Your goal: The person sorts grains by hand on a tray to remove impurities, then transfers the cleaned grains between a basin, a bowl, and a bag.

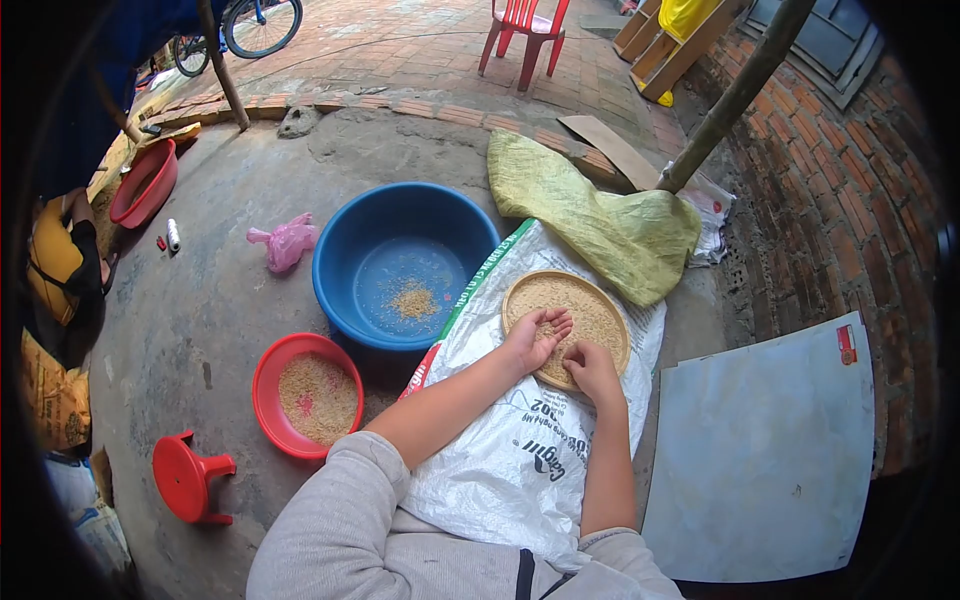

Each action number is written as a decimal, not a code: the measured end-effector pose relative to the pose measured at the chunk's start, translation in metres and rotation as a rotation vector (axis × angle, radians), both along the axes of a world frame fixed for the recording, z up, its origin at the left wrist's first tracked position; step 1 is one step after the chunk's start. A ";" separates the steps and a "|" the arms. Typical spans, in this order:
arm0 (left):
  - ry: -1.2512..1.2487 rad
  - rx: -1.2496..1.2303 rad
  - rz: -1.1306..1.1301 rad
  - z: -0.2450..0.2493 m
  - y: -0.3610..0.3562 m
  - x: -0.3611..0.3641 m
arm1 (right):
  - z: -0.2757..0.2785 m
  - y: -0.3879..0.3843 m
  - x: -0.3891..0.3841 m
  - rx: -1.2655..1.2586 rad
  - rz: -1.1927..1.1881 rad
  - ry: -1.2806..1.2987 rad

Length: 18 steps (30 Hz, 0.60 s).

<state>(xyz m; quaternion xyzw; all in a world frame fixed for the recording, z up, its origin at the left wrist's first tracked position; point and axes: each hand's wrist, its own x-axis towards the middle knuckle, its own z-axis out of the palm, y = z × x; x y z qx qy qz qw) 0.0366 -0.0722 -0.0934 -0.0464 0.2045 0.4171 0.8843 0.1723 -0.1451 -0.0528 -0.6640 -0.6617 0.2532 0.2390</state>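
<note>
A round woven tray (613, 300) full of pale grain lies on a white printed sack (500, 430) across the lap. Over the tray's left part my left hand (540, 338) is turned palm up, its fingers curled around some grains. Just right of it, my right hand (590, 368) has its fingertips pinched together down at the grain; what they hold is too small to make out. Left of the tray, a large blue basin (345, 250) has a small heap of grain at its bottom. A red basin (268, 405) nearer the body holds grain with pink bits.
A red stool (185, 478) stands at lower left, a pink bag (287, 243) beside the blue basin. A green sack (600, 220) lies beyond the tray, a grey board (760, 450) at right. Part of another person (55, 260) shows at the left edge.
</note>
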 end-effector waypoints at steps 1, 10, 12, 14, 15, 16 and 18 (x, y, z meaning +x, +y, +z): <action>0.013 -0.002 0.004 0.000 0.000 0.000 | 0.003 0.000 -0.001 0.007 -0.038 0.002; 0.019 -0.076 -0.089 0.005 -0.003 0.002 | 0.034 0.011 -0.023 0.428 -0.086 0.237; -0.025 -0.092 -0.105 0.006 -0.003 0.001 | 0.020 0.010 -0.013 0.383 -0.138 0.222; -0.011 -0.046 -0.096 0.001 -0.001 0.001 | -0.005 0.007 0.004 0.278 -0.166 -0.045; -0.013 -0.046 -0.092 0.000 0.000 0.001 | -0.008 0.002 0.004 0.278 -0.162 -0.046; -0.013 -0.026 -0.077 -0.002 0.000 0.000 | -0.010 -0.001 0.004 0.229 -0.083 -0.121; -0.015 -0.006 -0.061 -0.004 0.002 0.000 | -0.010 -0.002 0.001 0.180 -0.002 -0.197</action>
